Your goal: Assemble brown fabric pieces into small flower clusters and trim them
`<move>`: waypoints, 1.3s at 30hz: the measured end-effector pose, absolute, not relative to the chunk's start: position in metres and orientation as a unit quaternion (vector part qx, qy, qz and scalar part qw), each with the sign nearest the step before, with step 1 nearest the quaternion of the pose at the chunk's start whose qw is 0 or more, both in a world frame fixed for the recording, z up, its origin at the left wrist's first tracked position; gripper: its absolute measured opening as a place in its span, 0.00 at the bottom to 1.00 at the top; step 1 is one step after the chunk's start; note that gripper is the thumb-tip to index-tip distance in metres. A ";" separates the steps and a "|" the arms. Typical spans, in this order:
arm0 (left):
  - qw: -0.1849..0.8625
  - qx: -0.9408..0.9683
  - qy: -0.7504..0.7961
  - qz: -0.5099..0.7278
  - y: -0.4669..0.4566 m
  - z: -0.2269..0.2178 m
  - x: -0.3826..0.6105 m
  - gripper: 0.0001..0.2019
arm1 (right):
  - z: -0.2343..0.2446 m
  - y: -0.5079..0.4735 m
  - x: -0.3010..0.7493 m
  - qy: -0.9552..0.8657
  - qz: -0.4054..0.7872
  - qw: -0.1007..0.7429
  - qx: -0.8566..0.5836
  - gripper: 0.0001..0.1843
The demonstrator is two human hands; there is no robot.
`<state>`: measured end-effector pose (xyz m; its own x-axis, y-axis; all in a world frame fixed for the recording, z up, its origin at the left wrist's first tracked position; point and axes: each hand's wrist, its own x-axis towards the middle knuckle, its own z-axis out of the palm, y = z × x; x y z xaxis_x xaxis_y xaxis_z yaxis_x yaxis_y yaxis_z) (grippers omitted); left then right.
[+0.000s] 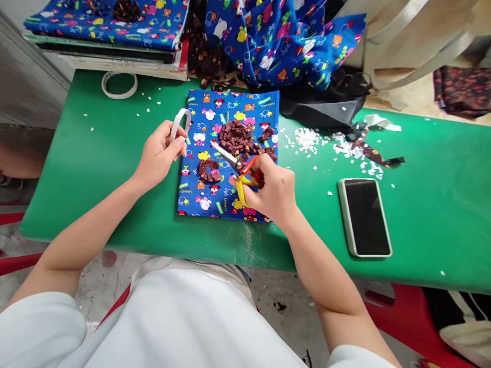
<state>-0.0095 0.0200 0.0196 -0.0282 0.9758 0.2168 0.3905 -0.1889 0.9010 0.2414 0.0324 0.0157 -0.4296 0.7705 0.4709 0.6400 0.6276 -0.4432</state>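
We are working over a smooth green counter (95,153) where a flat rectangle of blue cartoon-print fabric (230,122) is lying, with a heap of small dark brown cut pieces (240,138) piled on its middle. Our left hand (159,153) is hovering just left of the fabric, its fingers (179,145) curling shut around a thin, pale strip bent into a loop (180,121). Our right hand (270,189) is resting on the fabric's lower edge, fingers clamped through the yellow and red handles of the scissors (240,171), whose slim metal blades are pointing toward the brown heap. A glossy dark phone (364,217) is lying well to the right among white scraps (307,139).
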 end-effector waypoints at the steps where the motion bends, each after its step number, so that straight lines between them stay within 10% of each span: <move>1: 0.322 0.616 0.550 0.462 0.020 0.020 -0.009 0.09 | 0.015 0.030 0.241 -0.844 0.097 0.315 -0.424 0.14; 39: 0.273 0.680 0.528 0.430 -0.011 0.028 0.020 0.16 | 0.012 0.027 0.242 -0.876 0.023 0.221 -0.428 0.16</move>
